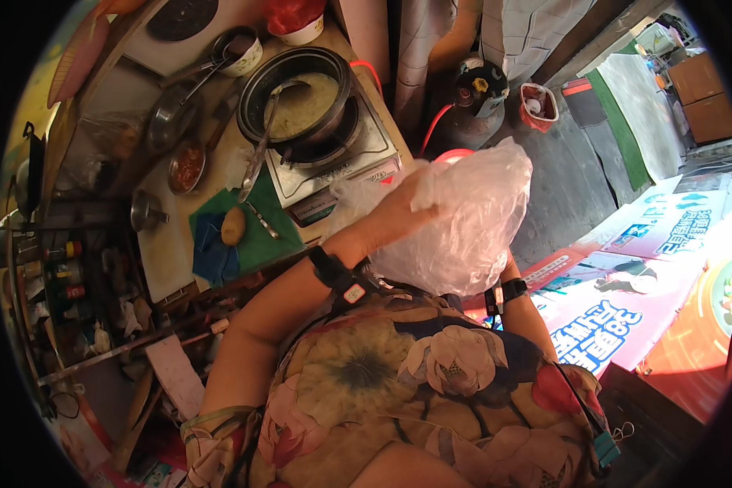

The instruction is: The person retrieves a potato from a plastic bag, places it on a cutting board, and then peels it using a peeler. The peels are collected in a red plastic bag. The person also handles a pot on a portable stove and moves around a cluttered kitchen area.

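Note:
A thin translucent plastic bag (470, 219) bulges in front of my torso. My left hand (402, 207) holds the bag near its upper left side, with the fingertips covered by the film. Most of my right hand (510, 265) is hidden behind the bag's lower right side, so its fingers do not show. Just left of the bag, a gas stove (335, 174) carries a dark pot (247, 97) of pale, thick food. A ladle (267, 134) leans out over the pot's rim. Part of a red rim (454, 155) shows behind the bag.
On the counter, a potato-like tuber (233, 226) and a peeler-like tool (262, 219) lie on green and blue cloths. A metal bowl of reddish food (187, 166) stands farther left. Beyond the stove are a gas cylinder (479, 116) with a red hose and a lined bin (538, 107).

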`<state>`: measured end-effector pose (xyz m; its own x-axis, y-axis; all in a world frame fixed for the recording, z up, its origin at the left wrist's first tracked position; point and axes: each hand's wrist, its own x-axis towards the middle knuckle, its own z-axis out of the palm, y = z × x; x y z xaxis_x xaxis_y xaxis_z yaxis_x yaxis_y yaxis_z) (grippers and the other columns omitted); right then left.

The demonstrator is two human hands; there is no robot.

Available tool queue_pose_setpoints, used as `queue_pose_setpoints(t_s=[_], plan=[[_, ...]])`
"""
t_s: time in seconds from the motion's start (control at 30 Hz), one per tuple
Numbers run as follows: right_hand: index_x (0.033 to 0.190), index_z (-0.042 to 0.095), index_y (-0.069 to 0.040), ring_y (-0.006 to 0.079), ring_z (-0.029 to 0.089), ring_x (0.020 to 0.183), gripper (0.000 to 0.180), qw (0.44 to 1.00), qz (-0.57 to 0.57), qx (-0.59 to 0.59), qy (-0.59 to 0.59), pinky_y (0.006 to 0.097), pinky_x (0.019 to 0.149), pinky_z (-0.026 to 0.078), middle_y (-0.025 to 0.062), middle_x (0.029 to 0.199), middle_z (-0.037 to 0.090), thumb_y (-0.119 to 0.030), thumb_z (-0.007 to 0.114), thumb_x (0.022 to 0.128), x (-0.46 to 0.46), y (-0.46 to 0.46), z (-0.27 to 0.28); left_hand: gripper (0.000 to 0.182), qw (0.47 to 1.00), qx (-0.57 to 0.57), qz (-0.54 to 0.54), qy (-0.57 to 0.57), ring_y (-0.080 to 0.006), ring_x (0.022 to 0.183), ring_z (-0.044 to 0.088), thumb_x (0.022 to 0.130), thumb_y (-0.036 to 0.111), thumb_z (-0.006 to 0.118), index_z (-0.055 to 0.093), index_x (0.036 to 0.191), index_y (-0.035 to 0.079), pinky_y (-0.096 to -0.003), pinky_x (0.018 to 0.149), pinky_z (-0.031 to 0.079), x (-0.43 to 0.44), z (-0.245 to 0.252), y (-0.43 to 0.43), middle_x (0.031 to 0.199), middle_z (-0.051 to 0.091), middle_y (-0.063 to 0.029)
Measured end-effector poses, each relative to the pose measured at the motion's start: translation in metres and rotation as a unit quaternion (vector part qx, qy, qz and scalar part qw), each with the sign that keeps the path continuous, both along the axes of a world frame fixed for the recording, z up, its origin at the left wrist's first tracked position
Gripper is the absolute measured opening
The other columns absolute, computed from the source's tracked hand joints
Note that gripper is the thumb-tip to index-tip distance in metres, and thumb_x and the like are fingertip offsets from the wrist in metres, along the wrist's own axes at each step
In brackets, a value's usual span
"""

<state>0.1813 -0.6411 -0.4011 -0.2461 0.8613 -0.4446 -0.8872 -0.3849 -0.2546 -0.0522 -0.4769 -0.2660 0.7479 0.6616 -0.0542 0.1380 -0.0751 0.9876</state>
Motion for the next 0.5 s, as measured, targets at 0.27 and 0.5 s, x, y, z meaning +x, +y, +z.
queue_pose_setpoints(t_s=[0.27, 0.5], plan=[[0.134, 0.055, 0.001, 0.0251, 0.057, 0.122, 0.047, 0.626, 0.233, 0.266, -0.695, 0.038, 0.107, 0.041, 0.0141, 0.136, 0.059, -0.016, 0.068, 0.092, -0.04, 0.045, 0.081, 0.054, 0.981, -0.056, -0.164, 0.09, -0.0208, 0.122, 0.056, 0.085, 0.023, 0.077, 0.058, 0.131, 0.005, -0.0367, 0.104, 0.043, 0.006, -0.044, -0.023, 0.129, 0.062, -0.012], [0.139, 0.052, -0.003, 0.0272, 0.057, 0.127, 0.068, 0.693, -0.034, 0.213, -0.688, 0.0401, 0.104, 0.044, 0.0158, 0.135, 0.061, -0.046, 0.069, 0.09, 0.04, 0.083, 0.167, 0.055, 0.922, -0.112, -0.321, 0.186, -0.0235, 0.125, 0.054, 0.086, 0.019, 0.073, 0.055, 0.136, 0.004, -0.038, 0.108, 0.039, 0.026, -0.055, -0.007, 0.136, 0.059, -0.0141]])
